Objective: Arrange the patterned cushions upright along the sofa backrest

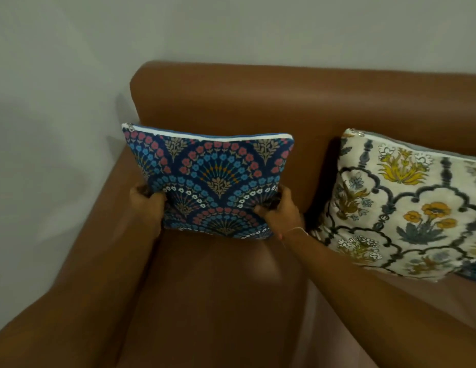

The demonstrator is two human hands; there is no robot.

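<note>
Brown leather sofa (231, 288) set against a grey wall (231, 27). Cream floral cushion (407, 208), leaning on the sofa backrest right of the blue cushion, apart from it. Blue fan-patterned cushion (213, 181), upright near the sofa's left arm. Left hand (147, 201) and right hand (280, 208), fingers closed pinching the blue cushion's lower side edges.

**Both hands closed in a two-sided grip, arms extended**

Left hand (147, 199), left of frame centre: fingers curled inward, knuckles up, clamped on a lower side edge. Left forearm runs bare from the lower left corner. Right hand (280, 208), just right of centre: fingers curled, thumb forward, clamped likewise. A thin thread band circles the right wrist. Right forearm enters from the lower right.
</note>
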